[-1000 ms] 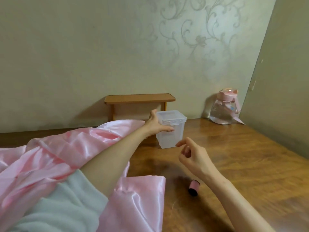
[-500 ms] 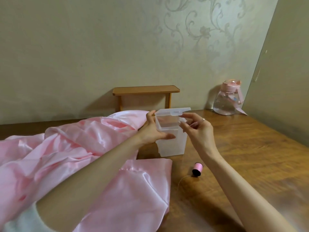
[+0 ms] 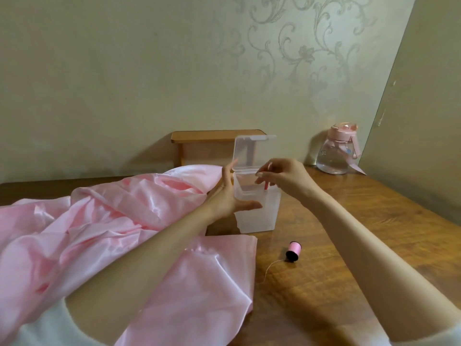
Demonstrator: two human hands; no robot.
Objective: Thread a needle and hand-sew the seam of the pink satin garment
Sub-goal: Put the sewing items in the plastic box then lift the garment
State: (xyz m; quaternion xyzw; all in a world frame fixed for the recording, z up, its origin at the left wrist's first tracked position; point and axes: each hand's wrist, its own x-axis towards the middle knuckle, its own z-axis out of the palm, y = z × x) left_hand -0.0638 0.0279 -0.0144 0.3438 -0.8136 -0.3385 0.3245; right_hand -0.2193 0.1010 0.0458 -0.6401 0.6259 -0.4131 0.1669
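Back edge of the work surface
Clear water bottle (image 3: 333, 158), pink lid, near corner; low wooden stand (image 3: 216, 135) against patterned wall (image 3: 287, 58); wooden table (image 3: 361, 233).

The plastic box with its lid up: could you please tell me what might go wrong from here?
The plastic box is tall and the left hand holds it only at one corner, so the right hand reaching into its opening could tip it. The thread spool lies on its side on the table, tail unwound; an arm might knock it rolling.
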